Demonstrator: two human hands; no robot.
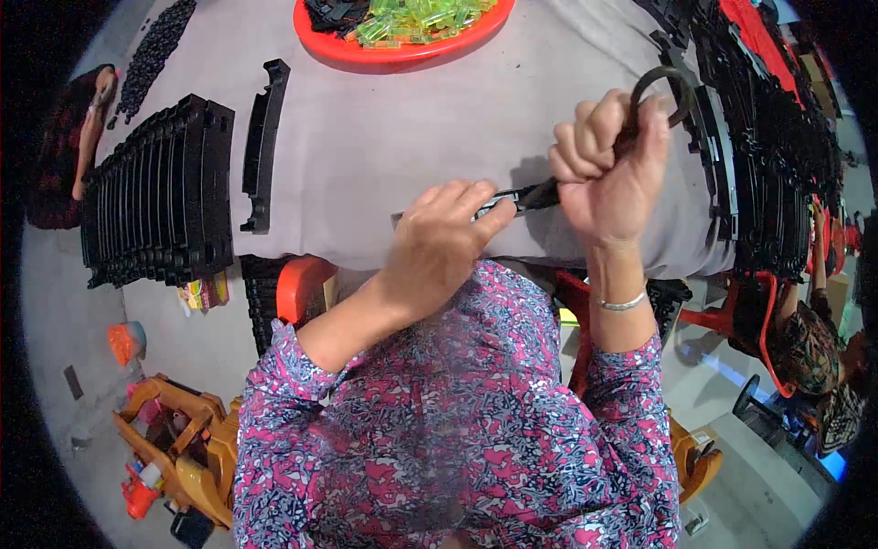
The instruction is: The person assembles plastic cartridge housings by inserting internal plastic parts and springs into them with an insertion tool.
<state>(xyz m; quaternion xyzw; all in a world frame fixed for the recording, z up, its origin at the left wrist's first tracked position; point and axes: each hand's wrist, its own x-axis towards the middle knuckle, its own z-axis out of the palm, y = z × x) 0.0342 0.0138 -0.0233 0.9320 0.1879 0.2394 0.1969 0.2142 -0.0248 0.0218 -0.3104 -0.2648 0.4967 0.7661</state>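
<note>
My right hand [608,165], raised over the right of the cloth, is closed round what looks like a pair of dark scissors [660,72]. One big loop of the handle stands out above the fist, and the lower end points down and left. Its tip meets a narrow black part with a pale, shiny section [498,201] lying near the table's front edge. My left hand [444,229] is closed over that part, thumb and fingers pressing it down. Most of the part is hidden beneath the fingers.
A lone black plastic strip [262,146] lies left, beside a row of similar strips [155,192]. A red tray [402,60] at the back holds green clear pieces and black pieces. More black strips [768,174] crowd the right edge. Another person's arm [96,128] shows far left.
</note>
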